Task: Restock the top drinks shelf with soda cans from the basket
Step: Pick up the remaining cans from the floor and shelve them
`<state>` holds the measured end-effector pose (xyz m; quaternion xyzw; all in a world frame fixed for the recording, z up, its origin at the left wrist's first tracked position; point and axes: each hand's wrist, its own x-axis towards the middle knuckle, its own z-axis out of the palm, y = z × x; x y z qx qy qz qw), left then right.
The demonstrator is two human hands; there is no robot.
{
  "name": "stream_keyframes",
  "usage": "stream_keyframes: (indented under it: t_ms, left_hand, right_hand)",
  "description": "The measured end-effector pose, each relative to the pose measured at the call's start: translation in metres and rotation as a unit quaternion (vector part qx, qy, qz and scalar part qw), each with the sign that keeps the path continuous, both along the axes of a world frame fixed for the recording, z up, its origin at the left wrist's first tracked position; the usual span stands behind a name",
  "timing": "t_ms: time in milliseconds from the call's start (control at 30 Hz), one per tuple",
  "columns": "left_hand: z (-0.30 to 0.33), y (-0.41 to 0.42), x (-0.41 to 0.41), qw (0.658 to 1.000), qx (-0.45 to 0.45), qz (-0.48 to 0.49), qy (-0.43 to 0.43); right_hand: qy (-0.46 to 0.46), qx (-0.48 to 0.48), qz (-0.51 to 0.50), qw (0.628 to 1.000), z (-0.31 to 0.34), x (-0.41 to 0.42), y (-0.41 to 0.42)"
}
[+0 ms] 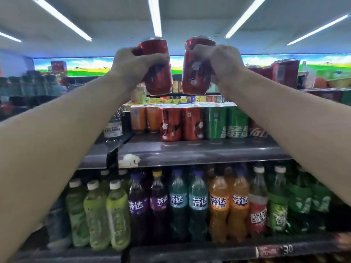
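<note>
Both arms are raised in front of the shelving. The left hand [133,62] has its fingers curled around a red cylindrical metal soda can [157,67], held upright with a slight tilt, its silver top showing above the knuckles. The right hand [221,61] grips a second red metal soda can [195,69] the same way, this one leaning slightly toward the first. The two cans are near each other but apart, both in the air above the top shelf.

Directly below the hands, the grey metal top shelf [190,150] carries a row of standing cans: orange cans [146,118] under the left hand, two red cans [181,123] between the hands, green cans [227,122] under the right hand. The front strip of the shelf is bare. Below it, a lower shelf holds plastic drink bottles [190,204] in green, purple, teal and orange. Above the hands, fluorescent tube lights [154,16] cross a white ceiling. The basket is not visible.
</note>
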<state>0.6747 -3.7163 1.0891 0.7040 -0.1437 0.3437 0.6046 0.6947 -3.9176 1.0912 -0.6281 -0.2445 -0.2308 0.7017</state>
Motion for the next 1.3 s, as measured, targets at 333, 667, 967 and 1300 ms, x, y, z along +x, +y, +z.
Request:
stream_keyframes:
  t_ms: [333, 667, 967, 1300]
  left_hand:
    - [0.039, 0.003, 0.080, 0.998, 0.059, -0.007, 0.027]
    - [0.012, 0.003, 0.126, 0.996, 0.060, -0.006, 0.071]
    - [-0.008, 0.005, 0.129, 0.995, 0.054, -0.015, 0.078]
    - [-0.011, 0.002, 0.125, 0.990, 0.077, -0.027, 0.112]
  right_hand:
    - [0.005, -0.065, -0.094, 0.993, 0.026, 0.063, 0.019]
    - [0.030, -0.118, -0.118, 0.986, 0.010, 0.117, 0.024]
    - [0.040, -0.144, -0.097, 0.984, -0.002, 0.120, 0.021]
    - [0.045, -0.179, -0.109, 0.977, -0.009, 0.115, 0.021]
